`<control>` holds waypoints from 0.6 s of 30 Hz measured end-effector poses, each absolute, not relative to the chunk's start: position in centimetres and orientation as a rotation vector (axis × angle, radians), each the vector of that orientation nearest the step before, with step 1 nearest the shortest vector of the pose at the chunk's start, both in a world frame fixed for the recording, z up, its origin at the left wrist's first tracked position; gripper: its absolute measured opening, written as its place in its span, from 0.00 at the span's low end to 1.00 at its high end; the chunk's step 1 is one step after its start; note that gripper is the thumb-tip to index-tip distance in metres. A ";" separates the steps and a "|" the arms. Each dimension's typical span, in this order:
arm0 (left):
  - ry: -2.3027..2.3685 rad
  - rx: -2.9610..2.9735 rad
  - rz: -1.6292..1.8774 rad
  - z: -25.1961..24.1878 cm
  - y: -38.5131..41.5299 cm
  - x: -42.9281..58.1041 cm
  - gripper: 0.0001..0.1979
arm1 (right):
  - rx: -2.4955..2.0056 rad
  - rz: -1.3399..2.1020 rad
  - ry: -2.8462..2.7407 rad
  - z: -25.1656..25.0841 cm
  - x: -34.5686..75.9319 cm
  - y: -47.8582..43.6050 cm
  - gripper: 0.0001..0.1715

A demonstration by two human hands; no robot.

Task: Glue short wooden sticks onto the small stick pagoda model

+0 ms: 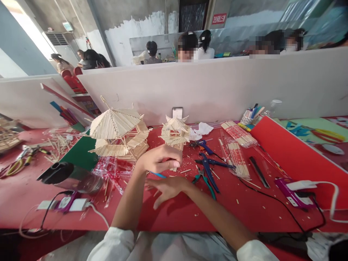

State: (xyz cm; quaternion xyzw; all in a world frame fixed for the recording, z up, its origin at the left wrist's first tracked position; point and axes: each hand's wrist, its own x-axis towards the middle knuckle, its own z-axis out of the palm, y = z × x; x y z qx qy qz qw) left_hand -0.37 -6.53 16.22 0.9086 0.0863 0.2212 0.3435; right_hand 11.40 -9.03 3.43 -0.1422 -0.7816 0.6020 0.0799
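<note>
My left hand (163, 158) is curled into a loose fist above the red table, thumb showing; whether anything is inside is hidden. Just below it my right hand (167, 187) has its fingers spread, with nothing visible in it. A thin blue item (158, 174) shows between the hands; I cannot tell if either touches it. Behind my left hand stands a large pavilion model of wooden sticks (115, 127), and a smaller stick model (175, 131) stands further back. Green-handled pliers (208, 184), a blue clamp-like tool (208, 172) and a blue glue gun (204, 145) lie to the right.
A dark-lidded bottle (78, 177) lies at left near a purple power socket (65, 203). Stick packs (239, 157), a black cutter (259, 172), a red board (299, 159) and another socket (292, 195) are at right. A white partition (217, 87) stands behind; people sit beyond.
</note>
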 end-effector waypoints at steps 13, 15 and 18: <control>0.261 2.180 0.872 17.3 -4.5 -0.5 0.21 | -0.373 2.111 -1.780 3.4 10.5 -7.4 0.21; 0.251 2.142 0.925 16.9 -4.4 -0.4 0.20 | -0.422 2.064 -1.756 3.5 10.1 -7.6 0.21; 0.208 2.109 0.984 16.7 -4.4 -0.5 0.18 | -0.547 1.958 -1.841 3.3 9.4 -8.3 0.15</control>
